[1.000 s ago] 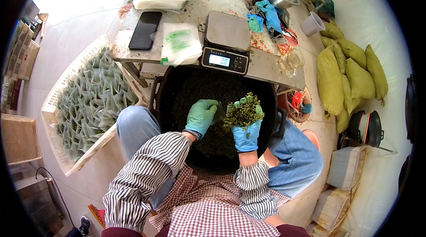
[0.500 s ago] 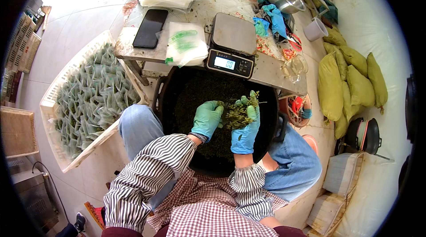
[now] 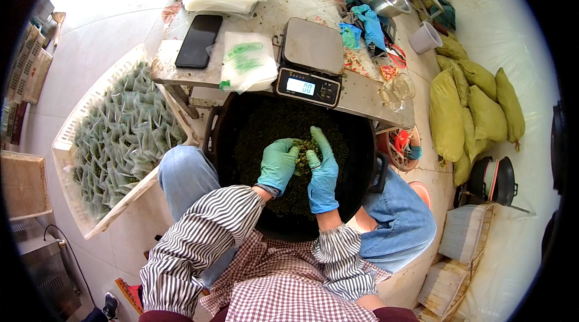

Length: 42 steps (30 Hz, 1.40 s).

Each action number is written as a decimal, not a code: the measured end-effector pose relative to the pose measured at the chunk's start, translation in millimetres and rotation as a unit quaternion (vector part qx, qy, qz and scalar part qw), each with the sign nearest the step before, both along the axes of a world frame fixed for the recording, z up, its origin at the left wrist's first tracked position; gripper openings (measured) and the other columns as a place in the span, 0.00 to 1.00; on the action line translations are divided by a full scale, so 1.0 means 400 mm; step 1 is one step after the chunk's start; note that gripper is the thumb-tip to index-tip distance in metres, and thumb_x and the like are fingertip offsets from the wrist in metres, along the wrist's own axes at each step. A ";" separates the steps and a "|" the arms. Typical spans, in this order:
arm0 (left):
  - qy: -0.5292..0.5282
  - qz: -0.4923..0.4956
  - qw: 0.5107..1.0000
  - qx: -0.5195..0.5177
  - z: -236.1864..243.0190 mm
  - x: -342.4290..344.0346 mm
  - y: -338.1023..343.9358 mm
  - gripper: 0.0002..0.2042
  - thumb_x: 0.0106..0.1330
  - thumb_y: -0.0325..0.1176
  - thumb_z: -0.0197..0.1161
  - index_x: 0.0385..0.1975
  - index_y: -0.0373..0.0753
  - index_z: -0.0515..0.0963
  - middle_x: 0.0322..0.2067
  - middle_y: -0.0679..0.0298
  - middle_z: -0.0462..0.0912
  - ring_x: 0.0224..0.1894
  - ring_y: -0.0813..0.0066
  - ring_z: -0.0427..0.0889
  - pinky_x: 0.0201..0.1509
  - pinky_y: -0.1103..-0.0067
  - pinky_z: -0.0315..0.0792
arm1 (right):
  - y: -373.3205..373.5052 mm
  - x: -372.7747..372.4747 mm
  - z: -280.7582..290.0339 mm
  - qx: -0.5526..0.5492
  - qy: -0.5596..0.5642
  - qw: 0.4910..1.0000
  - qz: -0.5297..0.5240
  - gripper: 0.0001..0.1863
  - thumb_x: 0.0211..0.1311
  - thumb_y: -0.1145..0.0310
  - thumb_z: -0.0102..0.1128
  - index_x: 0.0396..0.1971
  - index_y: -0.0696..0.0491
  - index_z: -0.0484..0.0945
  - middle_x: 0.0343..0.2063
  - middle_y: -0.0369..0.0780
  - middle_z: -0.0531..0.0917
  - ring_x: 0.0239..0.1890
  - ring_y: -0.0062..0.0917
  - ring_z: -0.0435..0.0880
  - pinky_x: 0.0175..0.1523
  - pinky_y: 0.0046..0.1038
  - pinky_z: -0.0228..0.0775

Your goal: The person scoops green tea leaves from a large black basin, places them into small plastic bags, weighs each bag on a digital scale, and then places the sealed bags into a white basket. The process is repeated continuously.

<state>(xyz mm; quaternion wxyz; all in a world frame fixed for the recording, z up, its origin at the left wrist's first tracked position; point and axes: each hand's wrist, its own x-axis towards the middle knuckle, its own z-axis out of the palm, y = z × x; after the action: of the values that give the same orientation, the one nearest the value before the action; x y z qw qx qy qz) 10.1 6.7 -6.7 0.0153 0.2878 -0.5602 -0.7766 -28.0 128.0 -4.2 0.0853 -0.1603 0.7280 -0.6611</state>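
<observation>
Head view. Gloved left hand [image 3: 278,164] over the black tub [image 3: 358,171]; fingers curled in at the green clump [image 3: 303,158], tips partly hidden, so grip cannot be told. Gloved right hand [image 3: 324,174] close beside it, one finger raised, thumb apart from it and near the clump; other fingers hidden, hold uncertain. Clump lies between both hands, above dark green material in tub. Scale [image 3: 312,45] on table [image 3: 368,105] beyond. Left: white crate [image 3: 108,220] of small filled bags [image 3: 126,135].
</observation>
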 end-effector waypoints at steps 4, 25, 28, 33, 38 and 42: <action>0.095 -0.028 0.964 -0.247 -0.019 0.007 -0.005 0.12 0.70 0.29 0.59 0.49 0.34 0.82 0.37 0.56 0.85 0.31 0.66 0.85 0.34 0.73 0.80 | 0.022 -0.005 -0.067 0.034 -0.134 0.990 0.035 0.22 0.73 0.69 0.57 0.63 0.58 0.73 0.58 0.40 0.80 0.56 0.23 0.78 0.61 0.25 0.70; -0.023 -0.064 0.997 0.041 0.057 0.004 -0.031 0.11 0.75 0.30 0.56 0.48 0.30 0.81 0.30 0.61 0.85 0.22 0.80 0.80 0.23 0.82 0.78 | 0.094 0.051 0.165 0.397 0.228 0.880 0.128 0.32 0.52 0.80 0.58 0.61 0.49 0.78 0.68 0.48 0.67 0.68 0.46 0.67 0.73 0.37 0.59; 0.027 -0.160 0.986 0.034 0.075 0.021 -0.014 0.10 0.74 0.28 0.57 0.47 0.29 0.82 0.27 0.62 0.84 0.20 0.81 0.79 0.21 0.83 0.76 | 0.052 0.049 0.115 0.453 0.162 0.869 0.120 0.29 0.51 0.75 0.63 0.58 0.50 0.79 0.69 0.50 0.66 0.68 0.47 0.66 0.72 0.41 0.60; -0.006 -0.104 0.993 -0.054 0.069 0.024 -0.025 0.14 0.73 0.25 0.56 0.55 0.31 0.79 0.29 0.62 0.84 0.19 0.82 0.77 0.22 0.84 0.76 | 0.098 0.037 0.075 0.476 0.200 0.844 0.144 0.26 0.53 0.71 0.64 0.56 0.46 0.81 0.67 0.49 0.67 0.63 0.47 0.71 0.64 0.40 0.70; 0.063 -0.198 0.963 -0.170 0.052 0.024 -0.015 0.15 0.69 0.27 0.62 0.55 0.36 0.81 0.29 0.63 0.86 0.22 0.80 0.81 0.26 0.80 0.77 | 0.113 0.032 0.054 0.387 0.122 0.902 0.150 0.22 0.55 0.83 0.57 0.49 0.49 0.83 0.53 0.47 0.81 0.47 0.41 0.84 0.53 0.34 0.78; 0.050 -0.204 0.873 -0.440 0.082 0.007 -0.066 0.07 0.64 0.27 0.65 0.39 0.37 0.87 0.33 0.59 0.88 0.30 0.69 0.87 0.34 0.75 0.80 | 0.163 0.052 0.088 0.201 0.197 0.960 0.014 0.19 0.54 0.89 0.53 0.39 0.54 0.87 0.43 0.41 0.84 0.37 0.25 0.84 0.43 0.23 0.79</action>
<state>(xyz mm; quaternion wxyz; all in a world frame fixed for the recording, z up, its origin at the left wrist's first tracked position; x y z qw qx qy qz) 12.9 -19.6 26.0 0.0096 0.0918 -0.8885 -0.4495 -7.2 193.1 30.9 -0.0199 -0.2770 0.8457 -0.4556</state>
